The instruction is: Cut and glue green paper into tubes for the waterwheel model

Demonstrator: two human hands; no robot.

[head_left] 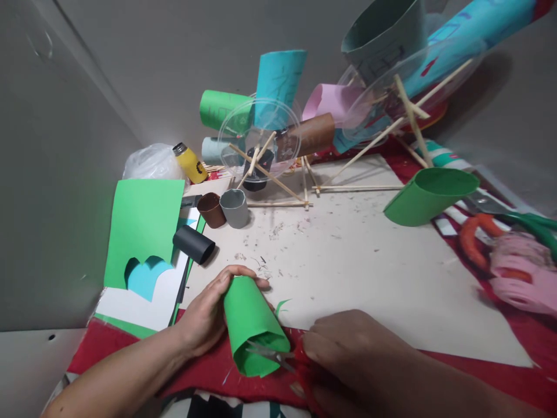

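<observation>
My left hand (213,307) is wrapped round a green paper tube (250,305), which lies tilted with its open end facing me. Red-handled scissors (274,354) are gripped in my right hand (348,354); their blades reach over the rim of the tube's near opening. Whether the blades touch the paper, I cannot tell. A thin curled green paper scrap (282,307) rests just beside the tube. Past my left hand lie a black paper tube (194,244) on its side and two short upright ones, brown (211,210) and grey (235,209).
Green paper with a cut-out (143,220) lies on white sheets at left. Behind stands a stick frame (278,203) with clear discs and coloured tubes. Another green tube (418,203), orange-handled scissors (474,241) and pink rolls (517,278) sit at right. A yellow bottle (190,164) stands at the back.
</observation>
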